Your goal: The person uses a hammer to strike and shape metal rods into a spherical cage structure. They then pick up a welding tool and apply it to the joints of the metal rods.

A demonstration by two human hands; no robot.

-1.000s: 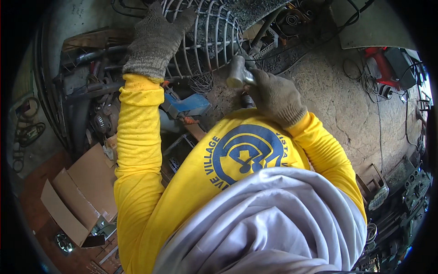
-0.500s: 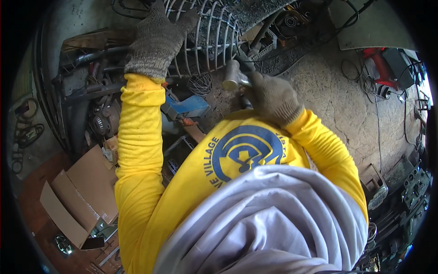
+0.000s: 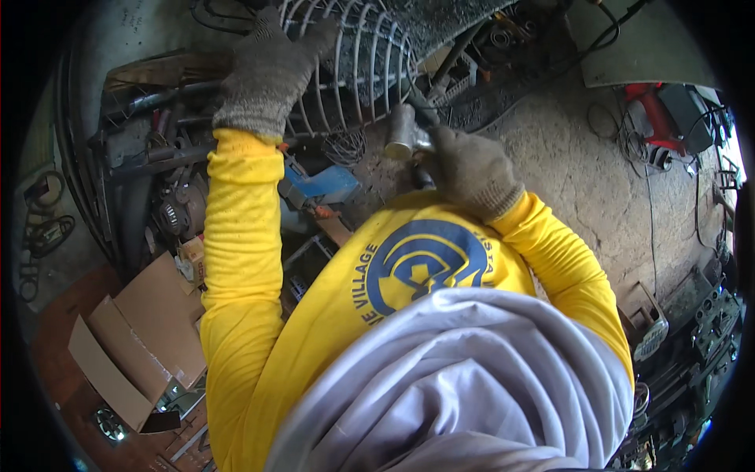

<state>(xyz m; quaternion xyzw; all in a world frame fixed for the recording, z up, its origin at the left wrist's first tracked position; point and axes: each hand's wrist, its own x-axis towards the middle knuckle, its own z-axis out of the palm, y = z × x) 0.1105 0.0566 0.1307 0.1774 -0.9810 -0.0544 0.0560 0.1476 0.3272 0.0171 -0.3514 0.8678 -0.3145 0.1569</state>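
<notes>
The floor (image 3: 582,169), grey and rough, covers the biggest part on the side of 2 to 3 o'clock. At 8 o'clock there is an open box (image 3: 161,318) of brown cardboard. Near 12 o'clock is the cage (image 3: 354,81), made of curved metal bars and partly cut by the upper edge of the view. A red and dark machine (image 3: 659,122) stands at 2 o'clock, well apart from the cage.

The left hand (image 3: 263,82), in a knitted glove, is at 11 o'clock, against the cage. Its thumb lies across the bars; the other fingers go toward the upper edge, and I cannot tell if they are curled around a bar. The right hand (image 3: 476,169), at 1 to 2 o'clock, has its fingers clenched around the hammer (image 3: 399,132). The hammer's head is just beside the near end of the cage; if they touch, I cannot tell. Some thin wires (image 3: 346,147) lie at 11 to 12 o'clock.

In my judgement, the step in hand is steadying the cage while working on it with the hammer. The next move calls for a firm hold on the left and a controlled swing on the right.

Compared with the earliest frame, the hammer's head is slightly lower and more toward 9 o'clock; the left hand is almost in the same place.
</notes>
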